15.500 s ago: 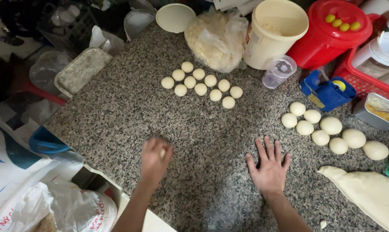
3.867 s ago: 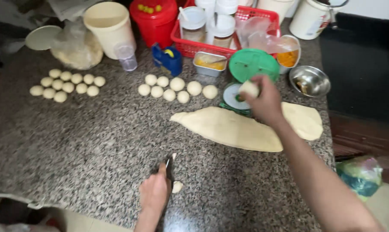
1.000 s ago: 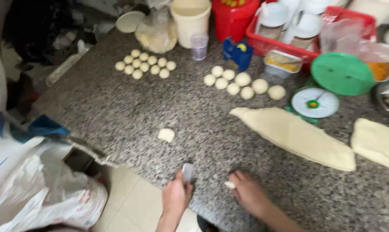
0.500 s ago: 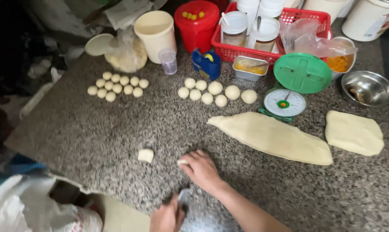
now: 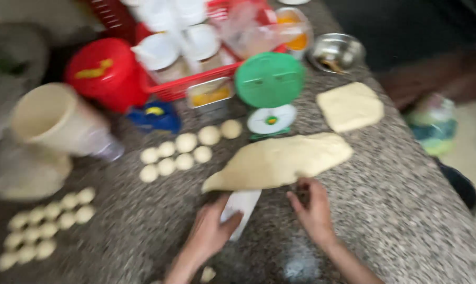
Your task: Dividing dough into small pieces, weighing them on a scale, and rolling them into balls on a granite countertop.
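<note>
My left hand [image 5: 212,231] grips a white dough scraper [image 5: 241,209], its blade pointing at the near end of a long slab of pale dough [image 5: 280,162]. My right hand [image 5: 312,210] rests on the granite counter [image 5: 395,200] at the slab's near edge, fingers curled and touching the dough. A small piece of dough [image 5: 208,274] lies by my left wrist.
Several larger dough balls [image 5: 185,150] lie left of the slab, several smaller ones [image 5: 43,223] at far left. A green-topped scale [image 5: 269,89], a flat dough square [image 5: 350,106], a red basket [image 5: 196,79], red tub [image 5: 107,71], cream bucket [image 5: 46,118] and steel bowl [image 5: 336,51] line the back.
The view has swung and closed in on the long dough slab. Both hands moved up to its near edge, the scraper now pointing at the dough.
</note>
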